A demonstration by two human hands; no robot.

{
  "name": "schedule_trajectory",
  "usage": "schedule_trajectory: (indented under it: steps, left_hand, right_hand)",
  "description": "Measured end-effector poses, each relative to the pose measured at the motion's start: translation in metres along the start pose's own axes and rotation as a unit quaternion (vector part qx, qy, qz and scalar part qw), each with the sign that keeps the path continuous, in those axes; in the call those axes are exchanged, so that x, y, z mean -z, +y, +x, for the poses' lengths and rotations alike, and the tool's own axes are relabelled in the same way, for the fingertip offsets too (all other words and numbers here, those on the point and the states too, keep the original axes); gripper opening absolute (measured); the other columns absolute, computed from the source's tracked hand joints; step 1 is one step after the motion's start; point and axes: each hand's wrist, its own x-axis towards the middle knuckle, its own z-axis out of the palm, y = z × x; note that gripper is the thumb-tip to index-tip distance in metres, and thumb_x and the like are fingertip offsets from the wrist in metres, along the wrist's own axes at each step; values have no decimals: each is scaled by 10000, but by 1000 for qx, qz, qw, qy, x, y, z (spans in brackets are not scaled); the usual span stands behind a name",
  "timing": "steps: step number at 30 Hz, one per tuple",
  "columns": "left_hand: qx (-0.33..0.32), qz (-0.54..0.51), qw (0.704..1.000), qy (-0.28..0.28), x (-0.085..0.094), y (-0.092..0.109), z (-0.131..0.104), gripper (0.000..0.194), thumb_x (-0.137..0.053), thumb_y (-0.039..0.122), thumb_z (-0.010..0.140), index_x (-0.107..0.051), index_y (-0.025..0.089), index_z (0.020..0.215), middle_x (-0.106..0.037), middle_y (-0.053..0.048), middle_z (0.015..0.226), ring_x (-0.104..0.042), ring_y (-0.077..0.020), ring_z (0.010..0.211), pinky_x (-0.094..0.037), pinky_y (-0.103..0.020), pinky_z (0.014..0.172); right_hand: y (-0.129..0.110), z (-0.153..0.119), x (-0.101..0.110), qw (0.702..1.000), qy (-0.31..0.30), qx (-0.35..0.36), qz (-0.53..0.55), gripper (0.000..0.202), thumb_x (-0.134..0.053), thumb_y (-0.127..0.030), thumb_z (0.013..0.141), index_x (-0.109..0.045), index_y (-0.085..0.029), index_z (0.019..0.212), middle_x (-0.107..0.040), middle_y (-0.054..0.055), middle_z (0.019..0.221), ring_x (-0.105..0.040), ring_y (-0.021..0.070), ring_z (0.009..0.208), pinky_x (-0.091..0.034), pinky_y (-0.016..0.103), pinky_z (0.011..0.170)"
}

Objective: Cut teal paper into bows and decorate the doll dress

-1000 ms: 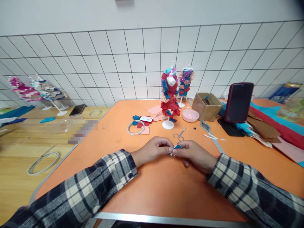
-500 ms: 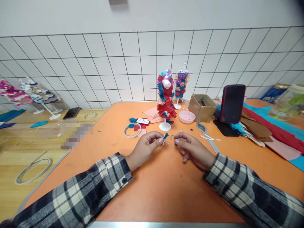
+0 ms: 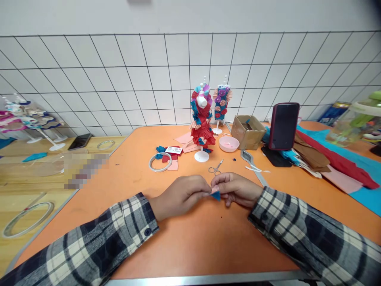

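A small piece of blue and pink crepe paper (image 3: 216,195) is pinched between my two hands, low over the orange tabletop. My left hand (image 3: 186,194) grips it from the left with thumb and fingers together. From the right, my right hand (image 3: 236,188) pinches it near its pink part. Small scissors (image 3: 219,165) lie on the table just beyond my right fingers. Farther back stands a miniature dress form (image 3: 203,133) on a round white base, dressed in red, blue and pink ruffled paper.
Left of the form are a roll of tape (image 3: 160,169) and folded crepe paper (image 3: 178,151). To its right sit a pink bowl (image 3: 229,147), a cardboard box (image 3: 250,135) and an upright phone (image 3: 284,127). Paper sheets (image 3: 342,159) cover the table's right side. Behind is a tiled wall.
My hands have come together and nearer to me. My right hand has moved off the scissors' area and now pinches the crepe paper too. The view has shifted slightly.
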Motion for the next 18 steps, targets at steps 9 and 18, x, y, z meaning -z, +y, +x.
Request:
schedule_trajectory:
  steps: [9, 18]
  left_hand:
    - [-176, 274, 934, -146, 8, 5, 0, 166, -506, 144, 909, -627, 213, 999, -682, -28, 899, -623, -162, 830, -463, -284, 805]
    - [-230, 367, 896, -95, 6, 7, 1, 188, -460, 188, 958, -627, 202, 872, -653, -12, 768, -601, -146, 756, -463, -280, 772]
  right_hand:
    - [0, 1, -3, 882, 60, 206, -419, 63, -679, -232, 757, -728, -194, 749, -564, 10, 707, -510, 133, 672, -418, 260, 625]
    - [4, -2, -10, 922, 80, 173, -338, 234, -656, -203, 745, -722, -222, 969, -647, 36, 866, -553, 139, 658, -451, 267, 576]
